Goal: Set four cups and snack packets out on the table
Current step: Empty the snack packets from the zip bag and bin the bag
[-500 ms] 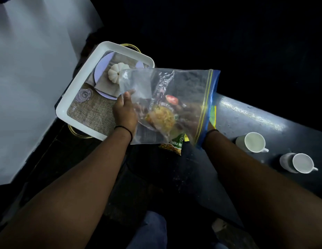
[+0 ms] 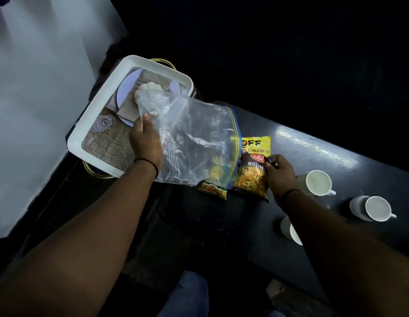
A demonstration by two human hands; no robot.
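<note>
Far left, on a small stand w/ gold loops, sits a white tray (image 2: 96, 124). It holds a mat, a plate, a little white pumpkin (image 2: 145, 92) & a clear glass thing.

Next comes the left hand (image 2: 145, 140). Its fingers are curled round the shut end of a big clear zip bag (image 2: 194, 143) & hold it up over the tray's near corner. The bag's open mouth, w/ the blue & yellow strip, points right, down to the dark table (image 2: 324, 152).

Under that mouth lies a green snack pack (image 2: 213, 189), partly hid by the bag. Just right of it is a brown "Mixture" packet (image 2: 251, 177). The right hand (image 2: 279, 173) pinches its right edge. A yellow packet (image 2: 256, 145) peeks out just behind it, farther away.

Right of the hand stand 3 white cups: one near the wrist (image 2: 317, 183), one far right (image 2: 377, 208), one half hid by the right arm (image 2: 290, 231). A 4th cup isn't in view.

Step now, I think: getting snacks out of the bag onto the table. Next move prob needs the hand to lay the brown pack flat, let go, then reach in the bag again if more is inside; can't tell for sure.

The cups are close to the right arm, so a quick swing could knock one. The floppy bag also hides the green pack.
</note>
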